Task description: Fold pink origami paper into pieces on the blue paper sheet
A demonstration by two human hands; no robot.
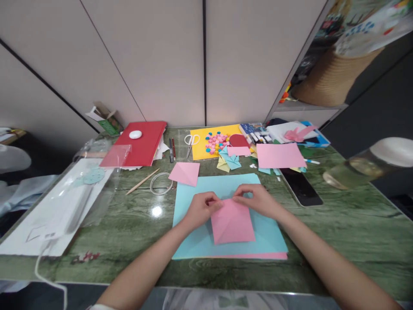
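A square of pink paper [232, 224] with crease lines is held over a stack of light blue paper [193, 232]. My left hand [201, 209] pinches its upper left edge between thumb and fingers. At the top edge, towards the right corner, my right hand [254, 200] is closed on the same sheet. Just beyond the stack's upper left corner lies another creased pink square [185, 173], touched by neither hand.
Scissors [191, 143], a wooden stick [142, 181] and a ring-shaped coil [161, 184] lie left of centre. Small coloured pieces [217, 143] and folded papers [232, 160] are at the back. A phone [301, 187] and a lidded cup [355, 170] stand right. A red folder [138, 150] is back left.
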